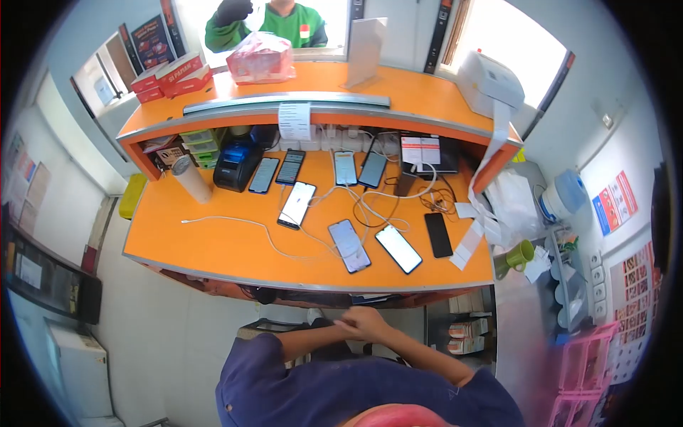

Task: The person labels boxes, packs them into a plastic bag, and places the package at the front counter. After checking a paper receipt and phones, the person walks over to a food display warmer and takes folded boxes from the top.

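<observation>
My right hand (366,324) is in front of my body, below the desk edge, with its fingers curled together over my left wrist. Whether anything is inside its fingers is hidden. My left forearm (313,341) reaches in from the left, and its hand is covered by the right one. On the orange desk (178,235) lie several phones, among them a white-screened phone (398,248), a lilac-screened phone (349,245) and a dark phone (438,235). White cables (267,235) run between them.
A tumbler (191,178) and a black printer (237,165) stand at the desk's left. Red boxes (171,77) and a wrapped package (261,58) sit on the upper shelf. A label printer (491,82) is at right. Beyond the window is a person in green (306,27).
</observation>
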Demonstrator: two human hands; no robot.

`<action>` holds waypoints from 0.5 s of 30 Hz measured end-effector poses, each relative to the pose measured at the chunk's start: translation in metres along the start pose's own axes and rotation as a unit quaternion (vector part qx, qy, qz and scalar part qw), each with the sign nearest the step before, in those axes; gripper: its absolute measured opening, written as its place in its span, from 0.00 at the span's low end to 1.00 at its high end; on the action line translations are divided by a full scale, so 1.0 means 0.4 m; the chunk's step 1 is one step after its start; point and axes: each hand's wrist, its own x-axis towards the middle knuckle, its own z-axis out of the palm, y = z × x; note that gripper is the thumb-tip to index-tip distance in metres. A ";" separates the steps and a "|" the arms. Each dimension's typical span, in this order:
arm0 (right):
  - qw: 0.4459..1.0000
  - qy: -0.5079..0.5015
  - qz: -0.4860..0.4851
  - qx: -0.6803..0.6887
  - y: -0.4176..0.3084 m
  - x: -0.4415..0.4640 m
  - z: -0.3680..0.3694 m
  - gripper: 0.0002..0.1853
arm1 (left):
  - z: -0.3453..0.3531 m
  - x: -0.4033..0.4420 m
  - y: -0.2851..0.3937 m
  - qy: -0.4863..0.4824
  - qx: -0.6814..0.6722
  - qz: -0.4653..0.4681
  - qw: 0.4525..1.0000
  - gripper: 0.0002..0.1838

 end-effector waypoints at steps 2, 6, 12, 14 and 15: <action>0.996 0.071 0.052 0.009 0.065 -0.173 0.010 0.12 | 0.096 0.064 0.027 -0.052 -0.007 -0.015 0.999 0.12; 0.929 0.262 0.239 0.107 0.130 -0.501 0.019 0.12 | 0.299 0.180 0.071 -0.157 -0.003 -0.033 0.987 0.14; 0.815 0.376 0.400 0.186 0.089 -0.779 -0.059 0.09 | 0.450 0.279 0.260 -0.312 -0.055 -0.013 0.948 0.15; 0.794 0.444 0.357 0.213 0.099 -0.805 -0.066 0.16 | 0.530 0.304 0.253 -0.307 -0.072 0.045 0.948 0.17; 0.803 0.400 0.386 0.215 0.067 -0.805 -0.119 0.24 | 0.549 0.310 0.261 -0.272 -0.095 0.085 0.954 0.17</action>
